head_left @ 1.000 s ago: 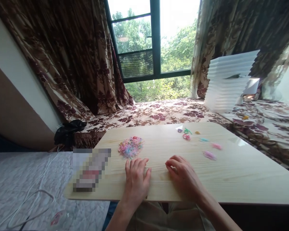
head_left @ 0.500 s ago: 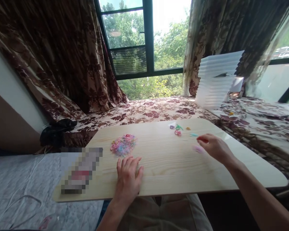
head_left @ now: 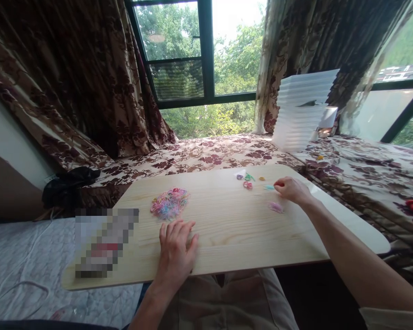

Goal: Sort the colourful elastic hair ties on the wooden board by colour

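Observation:
A heap of small mixed-colour rubber bands (head_left: 168,203) lies on the pale wooden table (head_left: 220,229). Just in front of it, my left hand (head_left: 178,247) rests palm down with its fingers spread, holding nothing. At the right, my right hand (head_left: 292,190) is closed in a pinch over the tabletop, beside a few light blue bands (head_left: 269,187). What its fingertips hold, if anything, is too small to make out. Pink-purple bands (head_left: 276,207) lie nearer to me. Farther back are small groups of red bands (head_left: 248,185), green bands (head_left: 249,177), purple bands (head_left: 240,177) and yellow bands (head_left: 262,178).
A blurred-out flat item (head_left: 106,245) lies on the table's left end. Behind the table, a flowered cloth (head_left: 206,153) covers the window ledge, where a tall white ridged foam stack (head_left: 301,112) stands. A black bag (head_left: 67,185) sits at the left.
The view has shifted slightly, moving the scene left and up. My right hand stays pinched near the light blue bands, and my left hand stays flat on the table.

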Action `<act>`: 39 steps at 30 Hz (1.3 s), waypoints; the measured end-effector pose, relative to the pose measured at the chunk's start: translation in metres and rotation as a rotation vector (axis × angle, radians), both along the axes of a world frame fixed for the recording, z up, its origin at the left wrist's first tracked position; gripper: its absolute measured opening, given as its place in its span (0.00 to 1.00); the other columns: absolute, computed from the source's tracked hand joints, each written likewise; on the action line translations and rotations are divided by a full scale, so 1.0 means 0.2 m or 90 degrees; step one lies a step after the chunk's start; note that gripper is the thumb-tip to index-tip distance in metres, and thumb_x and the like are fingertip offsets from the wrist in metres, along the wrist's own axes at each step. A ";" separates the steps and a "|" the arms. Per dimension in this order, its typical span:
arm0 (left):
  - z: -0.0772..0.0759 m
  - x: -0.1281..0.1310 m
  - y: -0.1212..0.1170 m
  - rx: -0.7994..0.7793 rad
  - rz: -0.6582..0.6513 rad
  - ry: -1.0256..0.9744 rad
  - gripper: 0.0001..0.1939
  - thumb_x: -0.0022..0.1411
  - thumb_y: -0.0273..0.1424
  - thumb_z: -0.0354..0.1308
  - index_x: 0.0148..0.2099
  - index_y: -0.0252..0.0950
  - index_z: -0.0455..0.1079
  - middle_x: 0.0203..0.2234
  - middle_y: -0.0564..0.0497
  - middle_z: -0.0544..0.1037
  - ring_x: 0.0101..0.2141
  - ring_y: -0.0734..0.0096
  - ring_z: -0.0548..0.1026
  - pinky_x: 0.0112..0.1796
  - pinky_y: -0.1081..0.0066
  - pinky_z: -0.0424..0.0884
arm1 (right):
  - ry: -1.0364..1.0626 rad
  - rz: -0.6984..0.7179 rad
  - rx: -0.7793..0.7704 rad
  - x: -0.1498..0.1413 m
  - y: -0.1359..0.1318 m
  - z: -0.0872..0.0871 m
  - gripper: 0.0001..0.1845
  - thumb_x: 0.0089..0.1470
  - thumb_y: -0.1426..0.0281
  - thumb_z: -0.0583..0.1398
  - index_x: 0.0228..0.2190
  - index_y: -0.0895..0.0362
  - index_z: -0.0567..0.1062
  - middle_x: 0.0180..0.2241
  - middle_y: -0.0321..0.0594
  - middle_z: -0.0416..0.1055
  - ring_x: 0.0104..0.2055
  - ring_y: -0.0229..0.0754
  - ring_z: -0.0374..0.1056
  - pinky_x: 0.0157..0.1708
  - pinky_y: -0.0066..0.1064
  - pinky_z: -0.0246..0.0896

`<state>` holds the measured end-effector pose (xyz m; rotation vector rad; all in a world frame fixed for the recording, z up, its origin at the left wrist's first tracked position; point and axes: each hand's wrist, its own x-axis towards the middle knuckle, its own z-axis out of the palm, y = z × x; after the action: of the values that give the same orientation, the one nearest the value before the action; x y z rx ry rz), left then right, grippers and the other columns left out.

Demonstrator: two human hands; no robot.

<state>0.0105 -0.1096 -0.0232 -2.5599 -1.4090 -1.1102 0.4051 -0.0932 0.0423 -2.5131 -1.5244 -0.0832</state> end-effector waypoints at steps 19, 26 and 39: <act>0.03 0.01 -0.01 -0.020 0.000 -0.011 0.11 0.63 0.27 0.53 0.46 0.36 0.72 0.40 0.45 0.78 0.49 0.55 0.70 0.57 0.46 0.55 | 0.030 -0.048 -0.190 0.01 0.07 0.06 0.19 0.60 0.61 0.58 0.50 0.56 0.71 0.51 0.44 0.69 0.48 0.44 0.68 0.46 0.42 0.68; 0.05 0.01 -0.02 -0.029 0.001 -0.008 0.11 0.63 0.28 0.53 0.46 0.37 0.72 0.41 0.46 0.78 0.50 0.56 0.70 0.57 0.48 0.56 | 0.043 -0.047 -0.139 -0.01 0.05 0.08 0.12 0.59 0.66 0.57 0.40 0.57 0.78 0.37 0.43 0.76 0.41 0.44 0.72 0.40 0.36 0.66; 0.08 0.01 -0.04 -0.079 0.005 -0.024 0.09 0.64 0.28 0.53 0.45 0.38 0.73 0.42 0.47 0.78 0.51 0.58 0.69 0.59 0.49 0.54 | 0.149 0.226 0.159 -0.54 -0.18 -0.07 0.16 0.54 0.61 0.54 0.32 0.53 0.80 0.36 0.40 0.78 0.32 0.42 0.72 0.31 0.31 0.63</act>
<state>0.0132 -0.1167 -0.0080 -2.6259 -1.5418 -1.1107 0.2974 -0.1284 0.0289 -1.9553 -1.7126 0.0684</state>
